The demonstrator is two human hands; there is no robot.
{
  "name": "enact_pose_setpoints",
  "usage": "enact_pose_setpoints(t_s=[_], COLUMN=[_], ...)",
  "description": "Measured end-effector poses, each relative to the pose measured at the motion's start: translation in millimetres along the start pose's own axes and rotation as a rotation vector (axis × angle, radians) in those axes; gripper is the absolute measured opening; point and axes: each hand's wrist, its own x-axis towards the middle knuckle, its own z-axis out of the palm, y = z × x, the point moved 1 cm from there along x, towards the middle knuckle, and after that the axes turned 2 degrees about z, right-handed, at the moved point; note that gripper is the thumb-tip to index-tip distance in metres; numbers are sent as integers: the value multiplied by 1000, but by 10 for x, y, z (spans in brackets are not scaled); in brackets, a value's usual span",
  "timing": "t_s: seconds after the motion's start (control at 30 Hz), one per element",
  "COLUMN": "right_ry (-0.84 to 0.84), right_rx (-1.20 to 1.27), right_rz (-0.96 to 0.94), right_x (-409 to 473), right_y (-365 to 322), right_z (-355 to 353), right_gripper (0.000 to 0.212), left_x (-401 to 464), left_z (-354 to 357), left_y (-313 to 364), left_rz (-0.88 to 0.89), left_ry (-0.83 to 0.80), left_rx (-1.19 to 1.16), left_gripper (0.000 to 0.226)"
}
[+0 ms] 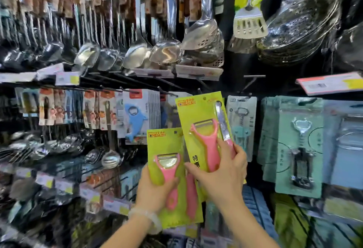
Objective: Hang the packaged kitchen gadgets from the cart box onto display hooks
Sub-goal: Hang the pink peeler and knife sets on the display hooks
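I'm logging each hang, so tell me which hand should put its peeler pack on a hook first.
Right, probably. The right hand holds its green peeler pack raised, with the hang hole near the black hooks. The left hand grips the lower pack well beneath them.

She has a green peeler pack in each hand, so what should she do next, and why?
Probably lift the right hand's raised peeler pack a little and thread its top hole onto a black hook just above. That pack already sits near the hooks, while the left hand holds the lower pack.
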Motion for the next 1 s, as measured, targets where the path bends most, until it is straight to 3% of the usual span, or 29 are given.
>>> enact_pose_setpoints(t_s=[0.2,0.57,1.0], right_ry=[177,515,430], right_rx=[-77,-325,-318], right_rz=[35,63,243], right_x=[176,217,157], right_y=[-110,-356,-530], right_z=[142,629,782], right_gripper=[105,105,107], left_x=[464,1026,1113], left_z=[99,-61,-283], left_y=[-116,-319,-271], left_rz=[57,99,124], left_ry=[-156,-323,-418], left_rx=[-64,-109,-129], left_gripper=[64,59,69])
